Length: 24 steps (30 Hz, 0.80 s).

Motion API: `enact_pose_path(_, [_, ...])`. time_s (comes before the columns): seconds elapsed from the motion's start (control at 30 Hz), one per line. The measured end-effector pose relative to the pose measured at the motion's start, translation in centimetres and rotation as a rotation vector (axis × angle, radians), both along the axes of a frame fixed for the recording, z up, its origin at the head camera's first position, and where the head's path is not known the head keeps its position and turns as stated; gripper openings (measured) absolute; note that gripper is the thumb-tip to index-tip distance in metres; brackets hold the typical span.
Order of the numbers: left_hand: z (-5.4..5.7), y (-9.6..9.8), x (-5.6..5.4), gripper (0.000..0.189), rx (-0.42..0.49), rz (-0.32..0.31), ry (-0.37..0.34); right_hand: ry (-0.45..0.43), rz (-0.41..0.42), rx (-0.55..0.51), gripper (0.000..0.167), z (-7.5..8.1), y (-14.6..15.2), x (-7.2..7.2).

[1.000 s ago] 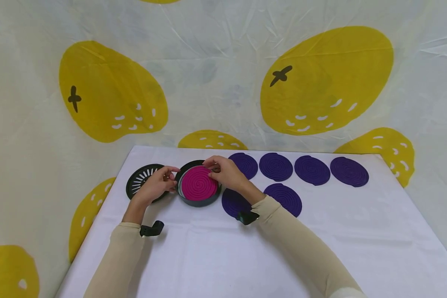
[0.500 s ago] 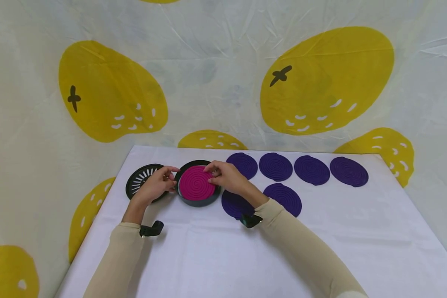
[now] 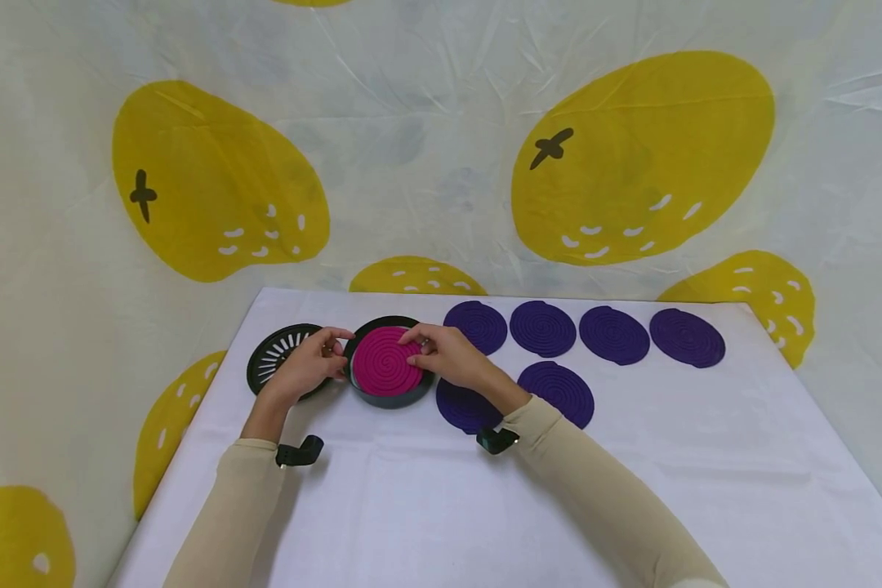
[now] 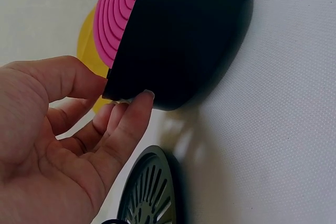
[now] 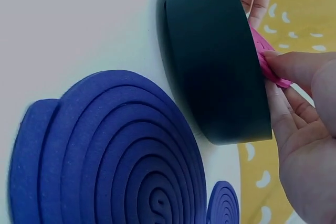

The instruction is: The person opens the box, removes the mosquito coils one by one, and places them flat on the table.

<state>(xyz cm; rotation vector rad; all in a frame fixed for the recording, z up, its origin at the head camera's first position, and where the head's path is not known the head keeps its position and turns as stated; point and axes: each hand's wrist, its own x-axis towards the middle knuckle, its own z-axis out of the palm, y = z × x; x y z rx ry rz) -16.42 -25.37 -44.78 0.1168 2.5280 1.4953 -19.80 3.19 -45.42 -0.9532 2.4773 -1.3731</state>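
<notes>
A pink mosquito coil [image 3: 386, 362] lies over the mouth of a round dark green coil holder [image 3: 393, 401] at the table's back left. My right hand [image 3: 452, 354] pinches the coil's right edge between thumb and fingers, just above the holder's rim, as the right wrist view shows. At the holder's left side, my left hand [image 3: 310, 363] grips its wall; in the left wrist view the thumb [image 4: 86, 80] is at the rim and a fingertip [image 4: 144, 100] rests against the outside. The holder's inside is mostly hidden under the coil.
Left of the holder lies a round slotted lid [image 3: 275, 353], partly behind the left hand. Several purple mosquito coils [image 3: 543, 328] are laid in rows to the right, one [image 3: 461, 404] partly under the right forearm. A patterned cloth [image 3: 426, 163] hangs behind the table.
My right hand has drawn the pink coil slightly left over the holder, and its fingers have come down a little. The left hand and the holder stay put.
</notes>
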Motion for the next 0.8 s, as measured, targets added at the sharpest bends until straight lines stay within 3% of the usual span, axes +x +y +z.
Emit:
enact_pose_path(0.5, [-0.05,-0.11,-0.2,0.045,-0.048,-0.006,0.026,-0.057,-0.019,-0.061,0.027,-0.17,-0.4,-0.1])
enact_pose_path(0.57, [0.62,0.2,0.13,0.046,-0.054,-0.003,0.024,-0.061,-0.018,-0.068,0.027,-0.1,-0.5,-0.05])
enact_pose_path(0.67, [0.73,0.22,0.22,0.047,-0.044,0.006,0.024,-0.066,-0.022,-0.08,0.027,-0.02,-0.63,0.02])
enact_pose_path(0.73, [0.67,0.21,0.25,0.047,-0.043,0.009,0.023,-0.064,-0.027,-0.084,0.027,0.09,-0.66,0.14])
enact_pose_path(0.8, [-0.12,-0.17,-0.08,0.047,-0.033,0.013,0.025,-0.054,-0.036,-0.088,0.026,0.22,-0.69,0.3])
